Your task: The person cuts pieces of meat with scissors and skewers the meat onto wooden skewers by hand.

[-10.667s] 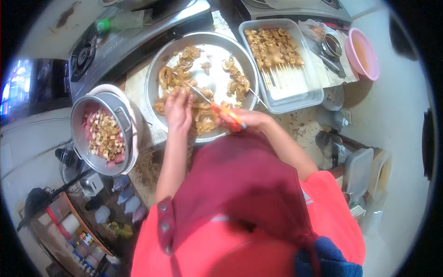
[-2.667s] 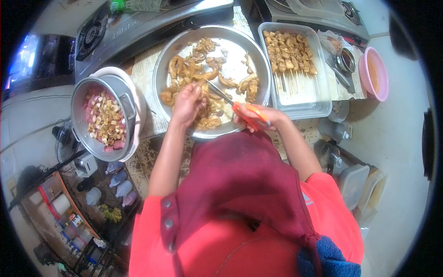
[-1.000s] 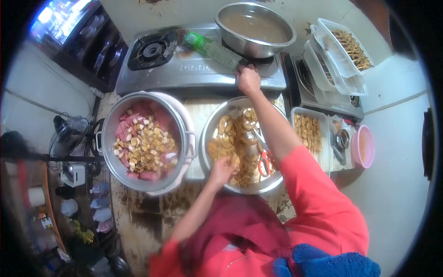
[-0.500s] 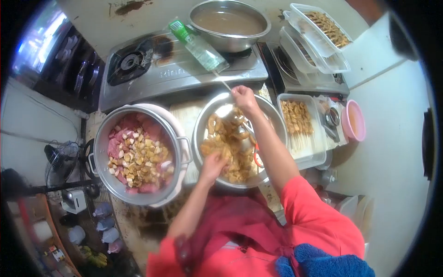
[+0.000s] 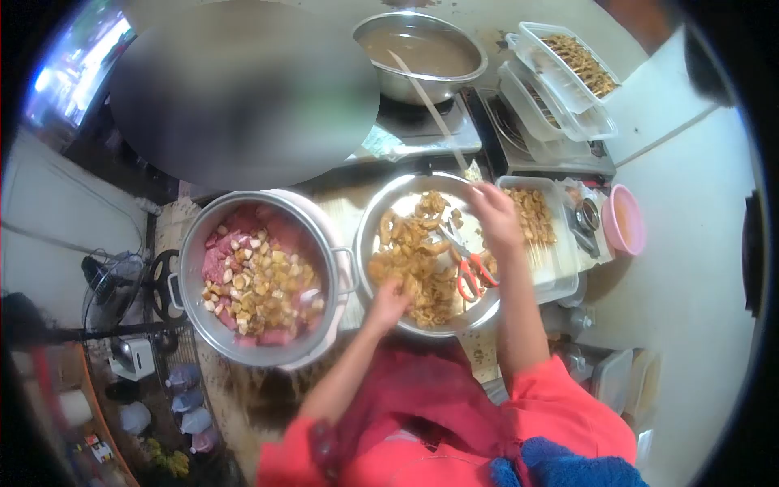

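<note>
A thin bamboo skewer [image 5: 438,118] is pinched in my right hand [image 5: 497,213], its far end slanting up and left toward the stove. My left hand [image 5: 391,302] is low in the steel basin [image 5: 363,235], fingers closed on a piece of brown cooked meat [image 5: 388,264]. More pieces of the same meat lie loose around it. Scissors with orange handles [image 5: 471,277] rest in the basin, between my two hands.
Left stands a pot [image 5: 180,252] of raw pink meat and pale chunks. Right is a plastic tray [image 5: 560,260] of finished skewers and a pink bowl [image 5: 623,219]. Behind are a steel bowl [image 5: 418,53] of brownish liquid and stacked containers [image 5: 560,89]. A grey blur hides the upper left.
My right hand has moved right and down, and the skewer it holds has come away from the green-labelled plastic packet. The scissors show more fully. My left hand stays on the meat.
</note>
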